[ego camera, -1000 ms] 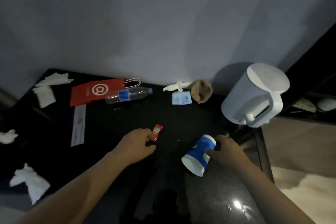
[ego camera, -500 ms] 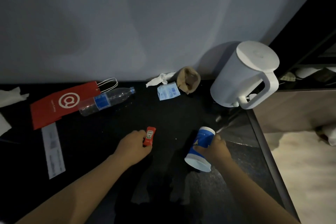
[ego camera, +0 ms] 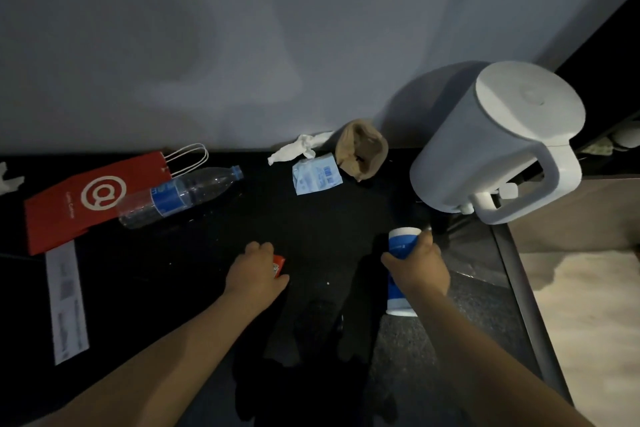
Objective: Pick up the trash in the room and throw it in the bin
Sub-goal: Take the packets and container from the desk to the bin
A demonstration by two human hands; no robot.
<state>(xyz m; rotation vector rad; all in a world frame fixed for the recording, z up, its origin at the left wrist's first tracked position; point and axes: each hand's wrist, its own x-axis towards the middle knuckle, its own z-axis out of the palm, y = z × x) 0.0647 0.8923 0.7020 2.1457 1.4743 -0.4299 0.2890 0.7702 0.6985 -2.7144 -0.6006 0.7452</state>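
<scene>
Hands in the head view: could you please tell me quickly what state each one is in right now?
Left hand: closed, gripping the red sachet.
Right hand: closed, gripping the blue and white paper cup.

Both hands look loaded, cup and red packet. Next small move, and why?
Probably raise both hands off the black table and turn to find the bin, which is not in view. The left hand grips the red packet and the right hand wraps the paper cup, so neither can take the bottle or tissue yet.
</scene>
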